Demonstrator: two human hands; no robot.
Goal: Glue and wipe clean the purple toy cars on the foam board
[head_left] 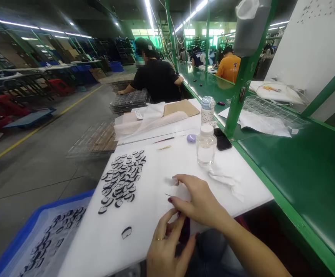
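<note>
My left hand, with a ring on one finger, is closed around a small glossy dark purple piece at the front edge of the white worktable. Just above it, my right hand is bent inward, its thumb close to the left fingertips. A thin pointed tool sticks out by the right thumb; its rest is hidden. At the right index fingertip is a blurred scrap of white tissue. One curved black-edged part lies alone to the left, and many similar parts are spread farther back.
A blue crate holding similar parts stands at lower left. Beyond my hands are a clear bottle, patterned cup, phone, lilac case, tweezers and crumpled tissue. A green conveyor runs along the right.
</note>
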